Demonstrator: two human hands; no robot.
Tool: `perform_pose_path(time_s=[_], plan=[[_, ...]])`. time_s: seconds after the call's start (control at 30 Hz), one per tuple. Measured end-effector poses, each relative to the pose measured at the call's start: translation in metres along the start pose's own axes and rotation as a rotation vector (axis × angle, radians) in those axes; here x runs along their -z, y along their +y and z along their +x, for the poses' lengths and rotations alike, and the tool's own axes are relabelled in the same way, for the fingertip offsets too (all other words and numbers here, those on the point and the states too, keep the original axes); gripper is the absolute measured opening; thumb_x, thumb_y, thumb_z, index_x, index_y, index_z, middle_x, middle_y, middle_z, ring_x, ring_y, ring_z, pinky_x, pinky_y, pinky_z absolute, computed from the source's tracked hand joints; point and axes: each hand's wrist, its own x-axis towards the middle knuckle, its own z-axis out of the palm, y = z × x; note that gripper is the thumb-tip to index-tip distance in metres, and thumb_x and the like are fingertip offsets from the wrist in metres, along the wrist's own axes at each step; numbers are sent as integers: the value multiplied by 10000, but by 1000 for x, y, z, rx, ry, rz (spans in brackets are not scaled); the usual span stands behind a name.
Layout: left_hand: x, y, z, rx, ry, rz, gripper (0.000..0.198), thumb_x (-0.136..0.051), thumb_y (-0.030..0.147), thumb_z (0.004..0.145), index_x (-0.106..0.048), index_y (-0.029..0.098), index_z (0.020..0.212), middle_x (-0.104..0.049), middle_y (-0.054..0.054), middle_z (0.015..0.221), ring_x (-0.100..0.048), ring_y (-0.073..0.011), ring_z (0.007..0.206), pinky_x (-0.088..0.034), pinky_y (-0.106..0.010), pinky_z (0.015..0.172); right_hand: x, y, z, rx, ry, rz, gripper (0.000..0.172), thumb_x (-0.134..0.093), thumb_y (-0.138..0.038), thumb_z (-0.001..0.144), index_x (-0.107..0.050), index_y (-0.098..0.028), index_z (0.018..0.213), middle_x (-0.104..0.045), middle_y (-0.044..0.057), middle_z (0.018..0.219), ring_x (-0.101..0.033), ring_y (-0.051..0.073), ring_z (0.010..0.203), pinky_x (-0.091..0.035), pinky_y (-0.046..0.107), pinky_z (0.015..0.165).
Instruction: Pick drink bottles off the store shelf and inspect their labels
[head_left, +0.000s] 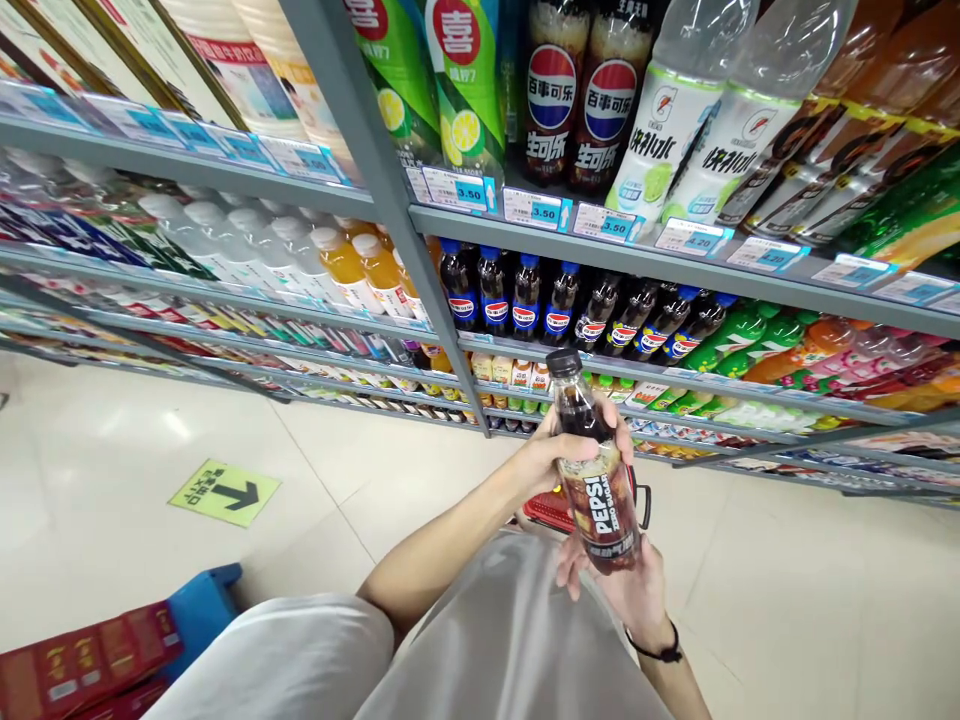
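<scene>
Bottle of Pepsi Zero Sugar sits slightly right of frame centre, held in both hands in front of the shelving. It carries a black cap at its 12 o'clock end, dark cola inside, and a dark label with white lettering running along its length. The bottle tilts, with the cap leaning toward 11 o'clock and the base toward 5 o'clock.

Left hand grips the upper body from the 9 o'clock side. Its fingers wrap around the neck area just below the cap, closed against the plastic. Right hand supports the lower end from the 5 o'clock side, palm under the base and fingers curled up against the label. A black band circles the right wrist.

Red basket shows partly behind the hands, at 7 o'clock of the bottle, with a black handle at the bottle's 3 o'clock.

Shelf unit fills the upper frame. Pepsi bottles with blue caps stand in a row at 12 o'clock of the held bottle. Price tags line the shelf edge above them. Green bottles lie at 2 o'clock.

Floor arrow sticker lies at 9 o'clock, well apart. A blue crate with red cartons occupies 8 o'clock.
</scene>
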Motion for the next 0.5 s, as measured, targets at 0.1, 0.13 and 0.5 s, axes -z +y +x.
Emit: perform_pose_path(time_s=[0.1,0.13,0.5], plan=[[5,-1,3,-19,-41,-40,313,-828,356,765,-626,165,908,-618,-53,830,-640,-180,802,-548,-329,785,4,7,-6,99,129,-81,682,-688,-816,849,-797,-201,1122,-783,147,933,-697,267,709,-529,369,599],[7,-1,3,-29,-48,-35,294,-813,372,779,-634,158,873,-613,-58,817,-630,-179,809,-543,-339,810,6,10,-8,146,196,-131,681,-748,-801,812,-791,-201,1132,-789,145,956,-712,270,741,-554,381,634],[11,12,-6,-66,36,208,351,-843,441,802,-664,153,893,-659,-91,851,-653,-213,855,-528,-371,856,7,34,5,950,658,-980,695,-953,-214,709,-625,-217,1322,-638,118,1212,-667,268,1095,-621,412,855]])
